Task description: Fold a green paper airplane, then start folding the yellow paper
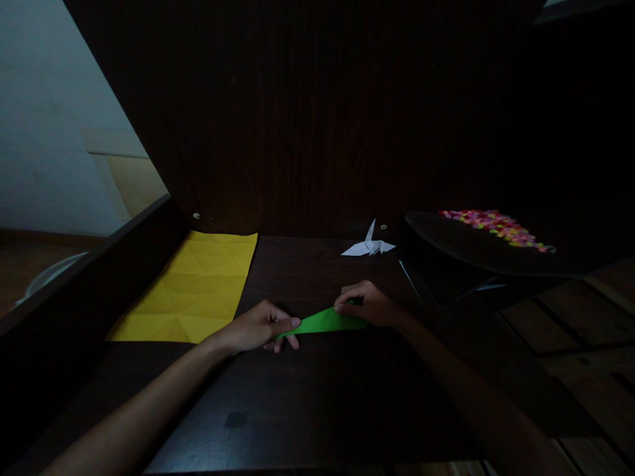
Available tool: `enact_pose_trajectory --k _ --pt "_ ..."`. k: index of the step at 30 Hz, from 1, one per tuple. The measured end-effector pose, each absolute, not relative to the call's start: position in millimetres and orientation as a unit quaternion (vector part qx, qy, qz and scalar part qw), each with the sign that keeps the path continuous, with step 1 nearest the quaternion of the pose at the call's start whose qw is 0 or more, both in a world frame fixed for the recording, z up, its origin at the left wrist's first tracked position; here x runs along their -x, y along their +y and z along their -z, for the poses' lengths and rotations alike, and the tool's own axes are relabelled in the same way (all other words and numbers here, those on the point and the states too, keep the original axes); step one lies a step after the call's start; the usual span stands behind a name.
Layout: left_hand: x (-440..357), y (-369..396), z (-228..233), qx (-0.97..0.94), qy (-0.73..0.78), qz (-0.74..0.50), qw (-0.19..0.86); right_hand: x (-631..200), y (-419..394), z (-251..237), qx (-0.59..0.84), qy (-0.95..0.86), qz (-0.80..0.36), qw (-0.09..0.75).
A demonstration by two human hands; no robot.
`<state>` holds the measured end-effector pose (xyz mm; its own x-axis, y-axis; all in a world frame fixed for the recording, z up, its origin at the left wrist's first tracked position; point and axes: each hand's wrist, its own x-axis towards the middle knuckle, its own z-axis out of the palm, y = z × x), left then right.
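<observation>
— Holding anything right now?

— Yes, one piece of green paper, folded into a long narrow wedge. It lies flat on the dark wooden table, right in front of me, between my two hands.

— How do your hands sit on it?

— My left hand has its fingers closed narrow over the pointed left tip, thumb lying along the top. My right hand is curled over the wider right end, fingers bent down and pressing it to the table. So both hands grip the same single piece, one at each end.

— What else is on the table? Count it for me.

— One yellow sheet, opened flat and full of creases, to my left, well apart from the green paper. One white paper crane farther back, near the dark back panel, beyond my right hand. That makes three paper things: one green, one yellow, one white.

— And to the right?

— One dark tray, tilted, with a heap of small bright pieces on it, pink, yellow and orange. They are too small and too many for me to count or to say what they are. It is dim here.
</observation>
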<state>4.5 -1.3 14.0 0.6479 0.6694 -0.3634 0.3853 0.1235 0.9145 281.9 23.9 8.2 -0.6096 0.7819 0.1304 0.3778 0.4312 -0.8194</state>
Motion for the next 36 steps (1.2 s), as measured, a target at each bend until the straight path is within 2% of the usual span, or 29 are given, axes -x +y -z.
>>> enact_pose_trajectory --k 19,36 --pt "-2.3 -0.5 -12.4 -0.651 0.404 -0.136 0.628 -287.0 28.7 -3.6 0.365 -0.800 -0.394 0.267" --pt "-0.7 -1.2 -14.1 -0.585 0.383 -0.095 0.709 -287.8 30.0 -4.6 0.358 -0.806 -0.400 0.250"
